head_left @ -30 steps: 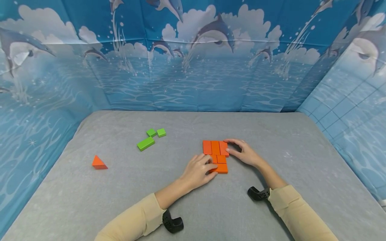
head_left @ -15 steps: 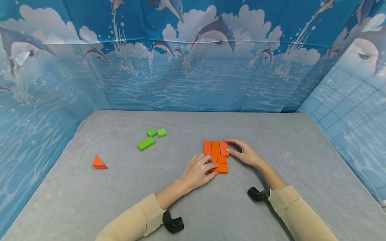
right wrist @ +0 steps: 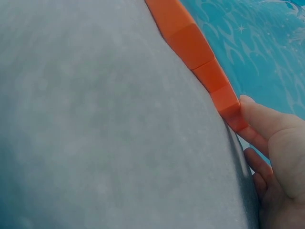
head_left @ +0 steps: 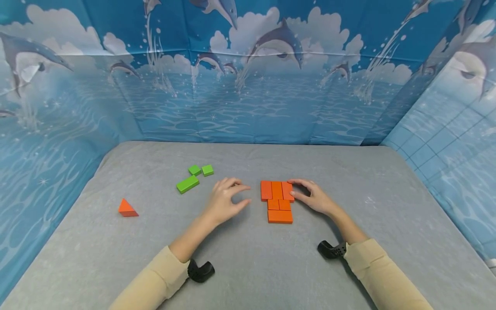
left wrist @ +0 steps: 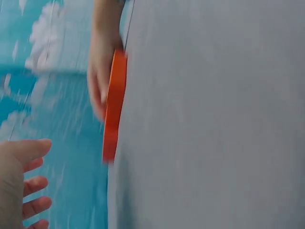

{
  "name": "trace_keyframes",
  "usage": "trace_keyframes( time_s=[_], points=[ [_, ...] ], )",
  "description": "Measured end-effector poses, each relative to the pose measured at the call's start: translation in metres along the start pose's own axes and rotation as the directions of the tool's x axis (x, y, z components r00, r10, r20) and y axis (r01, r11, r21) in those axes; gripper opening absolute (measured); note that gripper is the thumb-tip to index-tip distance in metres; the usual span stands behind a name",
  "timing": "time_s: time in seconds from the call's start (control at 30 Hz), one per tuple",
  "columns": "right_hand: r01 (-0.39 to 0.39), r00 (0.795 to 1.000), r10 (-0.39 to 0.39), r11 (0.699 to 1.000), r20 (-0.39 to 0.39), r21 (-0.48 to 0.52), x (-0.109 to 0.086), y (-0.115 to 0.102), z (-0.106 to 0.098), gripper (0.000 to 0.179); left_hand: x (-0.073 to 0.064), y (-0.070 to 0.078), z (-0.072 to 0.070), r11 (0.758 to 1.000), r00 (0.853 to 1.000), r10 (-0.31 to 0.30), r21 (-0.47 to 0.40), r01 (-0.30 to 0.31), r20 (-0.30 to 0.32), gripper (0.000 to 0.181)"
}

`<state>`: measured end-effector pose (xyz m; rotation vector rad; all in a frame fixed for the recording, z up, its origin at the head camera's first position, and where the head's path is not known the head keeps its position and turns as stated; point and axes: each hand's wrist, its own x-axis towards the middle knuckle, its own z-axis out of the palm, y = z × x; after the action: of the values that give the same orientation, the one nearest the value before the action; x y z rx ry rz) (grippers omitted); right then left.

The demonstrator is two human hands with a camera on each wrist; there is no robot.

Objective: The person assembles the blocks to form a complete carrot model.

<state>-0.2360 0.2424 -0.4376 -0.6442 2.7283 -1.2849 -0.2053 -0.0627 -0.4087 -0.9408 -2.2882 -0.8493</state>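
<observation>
Several orange wooden blocks (head_left: pixel 277 190) lie flat on the grey cloth, edge to edge. Three upright ones form the far row, two small ones (head_left: pixel 279 204) the middle, and a wide one (head_left: pixel 280 216) the near row. My right hand (head_left: pixel 315 199) touches the far right block with thumb and index finger, at its right side and far corner. In the right wrist view the thumb (right wrist: pixel 262 117) meets the block's end (right wrist: pixel 233 114). My left hand (head_left: pixel 226 200) is raised left of the blocks, holding nothing, thumb and fingers apart.
Three green blocks (head_left: pixel 187 184) lie beyond and left of my left hand. An orange triangular block (head_left: pixel 127 208) lies farther left on the cloth (head_left: pixel 77 258). A dolphin-print curtain (head_left: pixel 232 107) borders the table at the back and sides.
My left hand has let go of the orange blocks and moved left and away from me, uncovering the blocks' left edge. My right hand and the blocks have stayed put.
</observation>
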Motion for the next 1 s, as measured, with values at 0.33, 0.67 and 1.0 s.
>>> trace_keyframes(
  time_s=[0.33, 0.67, 1.0],
  points=[
    [-0.016, 1.000, 0.016, 1.000, 0.014, -0.004, 0.001, 0.001, -0.001, 0.044, -0.047, -0.067, -0.080, 0.978, 0.984, -0.175, 0.114, 0.176, -0.012, 0.031],
    [-0.009, 1.000, 0.009, 1.000, 0.010, -0.001, 0.000, 0.002, 0.000, 0.044, -0.102, -0.109, -0.149, 0.955, 0.971, -0.238, 0.173, 0.240, -0.033, 0.040],
    [-0.011, 1.000, 0.011, 1.000, 0.005, 0.003, 0.000, 0.000, 0.000, 0.042, -0.142, -0.123, -0.187, 0.906, 0.908, -0.418, 0.100, 0.412, 0.040, 0.048]
  ],
)
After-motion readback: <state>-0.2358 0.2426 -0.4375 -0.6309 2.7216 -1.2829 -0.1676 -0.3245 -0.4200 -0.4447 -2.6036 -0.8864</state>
